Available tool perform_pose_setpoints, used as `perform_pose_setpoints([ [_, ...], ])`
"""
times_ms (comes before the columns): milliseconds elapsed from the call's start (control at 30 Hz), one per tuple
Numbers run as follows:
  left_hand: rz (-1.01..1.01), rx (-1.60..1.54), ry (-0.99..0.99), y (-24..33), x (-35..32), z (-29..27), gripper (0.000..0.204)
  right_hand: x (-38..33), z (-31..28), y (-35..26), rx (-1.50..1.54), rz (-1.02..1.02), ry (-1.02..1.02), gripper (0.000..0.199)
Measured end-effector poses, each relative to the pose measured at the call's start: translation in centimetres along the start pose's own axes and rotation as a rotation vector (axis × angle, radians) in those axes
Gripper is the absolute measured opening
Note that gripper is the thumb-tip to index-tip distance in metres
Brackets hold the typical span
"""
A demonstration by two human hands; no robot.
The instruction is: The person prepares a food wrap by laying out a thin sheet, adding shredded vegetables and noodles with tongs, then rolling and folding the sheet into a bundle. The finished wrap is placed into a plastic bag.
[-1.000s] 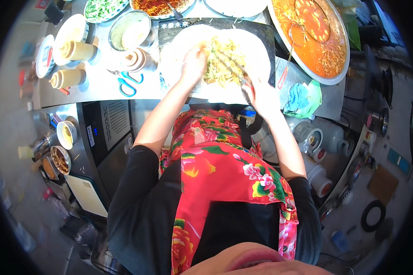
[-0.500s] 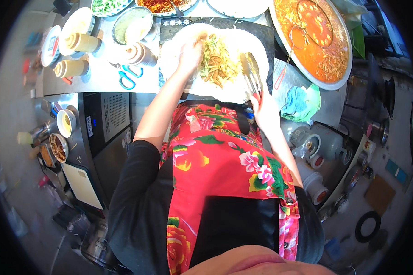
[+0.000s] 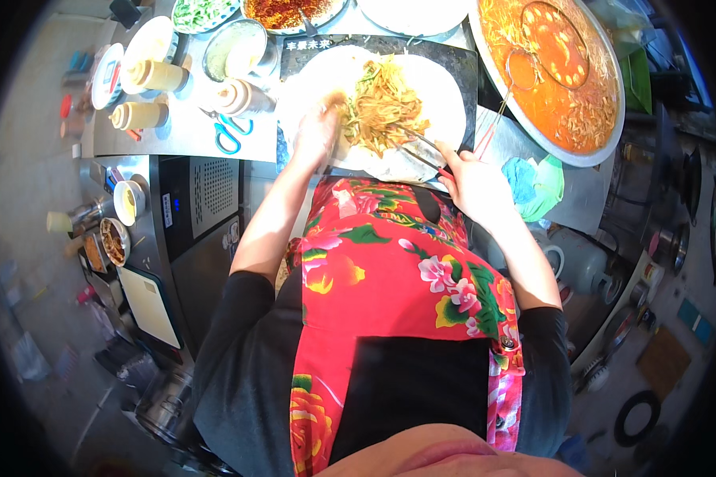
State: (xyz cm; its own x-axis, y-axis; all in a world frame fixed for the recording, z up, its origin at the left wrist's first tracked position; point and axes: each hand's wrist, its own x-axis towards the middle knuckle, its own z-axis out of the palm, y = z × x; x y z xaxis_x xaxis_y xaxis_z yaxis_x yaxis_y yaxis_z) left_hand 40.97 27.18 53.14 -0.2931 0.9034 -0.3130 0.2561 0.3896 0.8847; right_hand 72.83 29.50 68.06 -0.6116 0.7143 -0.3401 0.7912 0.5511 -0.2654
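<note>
A large, pale round wrapper [image 3: 439,83], washed out by bright light, lies over a dark board [image 3: 468,57]. Shredded vegetables and brownish strips make up the filling [image 3: 383,103] heaped on its middle. My right hand [image 3: 477,184] grips red-handled metal tongs [image 3: 426,143] at the near right, their tips against the lower edge of the heap. At the heap's left side is my left hand [image 3: 317,133], over the wrapper; motion smears its fingers, and whether they hold anything does not show.
A wide basin [image 3: 605,131] of orange-red broth with a wire strainer [image 3: 507,94] stands at the right, a green-blue cloth [image 3: 537,187] below it. Squeeze bottles [image 3: 139,116], teal-handled scissors [image 3: 229,137] and a metal bowl [image 3: 232,49] sit at the left. Chopped greens [image 3: 203,11] are at the back.
The tongs have swung from the wrapper's right side to the filling's lower edge. The heap looks mixed and more gathered. My left hand has shifted slightly down and left.
</note>
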Motion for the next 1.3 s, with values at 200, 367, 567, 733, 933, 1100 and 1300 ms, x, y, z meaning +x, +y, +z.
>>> perform_pose_setpoints([
  [200,0.122,0.097,0.08,0.9,0.5,0.6,0.04,7.4,-3.1,1.9,-0.003,-0.08,0.193,0.051],
  [367,0.254,0.198,0.06,2.9,5.6,2.4,0.044,11.4,1.4,5.7,-0.078,-0.11,0.314,0.049],
  [567,0.29,0.198,-0.143,4.6,6.3,4.1,0.042,9.8,4.5,7.7,-0.095,-0.06,0.382,0.027],
  [733,0.365,0.212,0.014,4.9,4.1,0.6,0.04,4.6,-4.0,5.6,-0.066,-0.096,0.11,0.056],
  [933,0.33,0.539,-0.09,2.9,-5.2,-0.2,0.025,4.7,-6.0,4.8,-0.174,-0.148,-0.243,0.059],
  [1100,0.422,0.783,-0.414,2.9,-8.5,2.3,0.015,9.6,-10.0,4.3,-0.019,-0.209,-0.357,0.059],
  [1300,0.44,0.724,-0.53,2.3,-8.5,4.2,0.019,24.3,-7.2,8.3,-0.189,-0.483,0.582,0.046],
])
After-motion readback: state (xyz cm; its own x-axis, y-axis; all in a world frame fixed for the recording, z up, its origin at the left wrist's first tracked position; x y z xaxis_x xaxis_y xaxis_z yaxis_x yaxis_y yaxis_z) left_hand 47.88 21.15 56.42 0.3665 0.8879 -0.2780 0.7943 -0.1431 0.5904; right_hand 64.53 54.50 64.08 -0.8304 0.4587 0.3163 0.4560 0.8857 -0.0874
